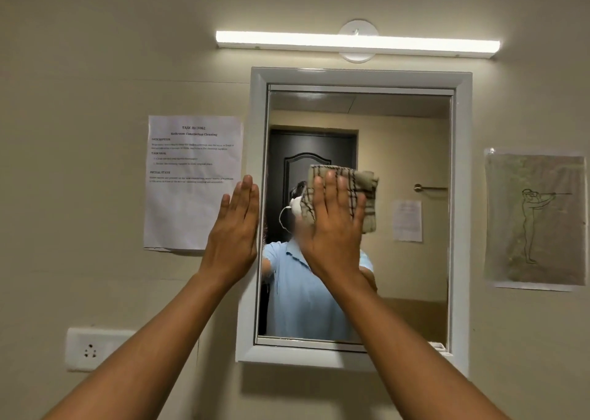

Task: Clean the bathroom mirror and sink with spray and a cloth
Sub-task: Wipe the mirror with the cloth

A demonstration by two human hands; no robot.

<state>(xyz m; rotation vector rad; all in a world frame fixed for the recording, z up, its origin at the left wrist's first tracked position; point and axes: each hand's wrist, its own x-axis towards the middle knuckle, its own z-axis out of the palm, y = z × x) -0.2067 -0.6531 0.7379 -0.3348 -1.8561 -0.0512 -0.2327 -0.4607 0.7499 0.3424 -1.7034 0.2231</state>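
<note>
The mirror (412,132) hangs on the beige wall in a white frame (461,215). My right hand (332,228) lies flat on a folded beige cloth with dark checks (367,196), pressing it against the glass near the middle. My left hand (234,231) rests flat with fingers together on the frame's left edge and holds nothing. The glass reflects a person in a light blue shirt and a dark door. Neither the sink nor a spray bottle is in view.
A lit tube light (357,44) runs above the mirror. A printed task sheet (191,180) is stuck left of the frame, a drawing on paper (536,218) to the right. A white wall socket (91,349) sits at lower left.
</note>
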